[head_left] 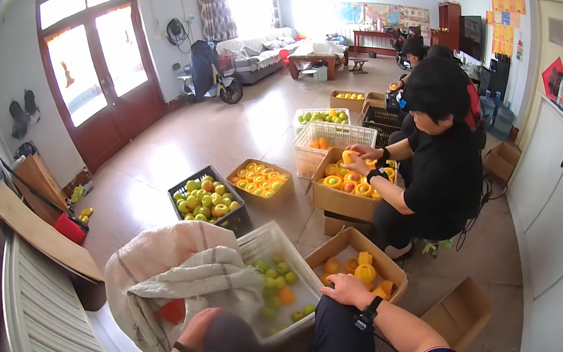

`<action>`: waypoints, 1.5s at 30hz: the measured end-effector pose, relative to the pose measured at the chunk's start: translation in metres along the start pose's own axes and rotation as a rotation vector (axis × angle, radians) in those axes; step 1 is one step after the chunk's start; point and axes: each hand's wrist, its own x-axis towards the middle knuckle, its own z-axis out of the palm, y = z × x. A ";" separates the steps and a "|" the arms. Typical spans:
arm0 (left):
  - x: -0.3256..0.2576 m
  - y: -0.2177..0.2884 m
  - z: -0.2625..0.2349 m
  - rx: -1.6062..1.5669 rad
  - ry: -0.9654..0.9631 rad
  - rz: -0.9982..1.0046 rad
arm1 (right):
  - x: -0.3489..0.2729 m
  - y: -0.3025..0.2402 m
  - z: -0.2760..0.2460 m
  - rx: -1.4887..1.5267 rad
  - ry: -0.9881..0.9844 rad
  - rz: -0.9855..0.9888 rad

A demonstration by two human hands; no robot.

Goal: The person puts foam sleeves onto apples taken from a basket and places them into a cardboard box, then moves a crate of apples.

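Observation:
My right hand (349,291) lies over my dark-trousered knee, fingers stretched out and holding nothing. Just beyond it stands an open cardboard box (394,272) with several orange foam fruit sleeves (364,272) inside. My left hand (200,329) is low in the picture beside a pale woven sack (170,250); a dark blurred shape partly covers it and its fingers are not clear. Between the sack and the box sits a white plastic crate (269,235) with several green apples (275,280) and an orange piece. The sack's folds hang over the crate's left side.
A dark crate of apples (203,199) and a box of sleeved apples (259,179) stand ahead. On the right a co-worker in black (442,162) handles a sleeved fruit over another cardboard box (343,200). An empty-looking carton (458,312) lies beside white cabinets (559,200).

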 end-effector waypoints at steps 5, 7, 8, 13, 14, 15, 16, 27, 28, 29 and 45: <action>0.006 0.006 0.008 0.143 0.057 0.101 | -0.005 0.009 0.003 -0.008 0.047 -0.003; 0.008 0.018 0.016 -0.052 0.097 -0.095 | -0.006 0.016 0.006 0.002 0.063 0.018; 0.006 0.030 0.021 -0.284 0.147 -0.319 | -0.007 0.017 0.005 -0.001 0.061 0.021; 0.012 -0.011 0.027 0.023 0.250 -0.322 | -0.007 0.007 0.002 0.082 0.108 -0.037; 0.016 -0.021 0.028 0.003 0.254 -0.331 | -0.007 0.006 0.002 0.087 0.114 -0.050; 0.020 -0.026 0.030 -0.015 0.250 -0.341 | -0.006 0.008 0.004 0.094 0.120 -0.056; 0.025 -0.020 0.039 0.022 0.241 -0.334 | -0.008 0.017 0.006 0.089 0.127 -0.039; 0.014 -0.072 -0.042 0.079 0.887 0.031 | 0.002 0.023 0.008 0.151 0.076 0.103; 0.018 -0.074 -0.056 0.012 0.873 0.008 | 0.001 0.032 0.006 0.164 0.091 0.099; 0.023 -0.076 -0.060 -0.005 0.952 -0.078 | -0.002 0.027 -0.001 0.174 0.106 0.125; 0.015 -0.199 -0.150 0.633 0.592 -0.435 | 0.032 -0.006 0.018 0.174 0.092 0.089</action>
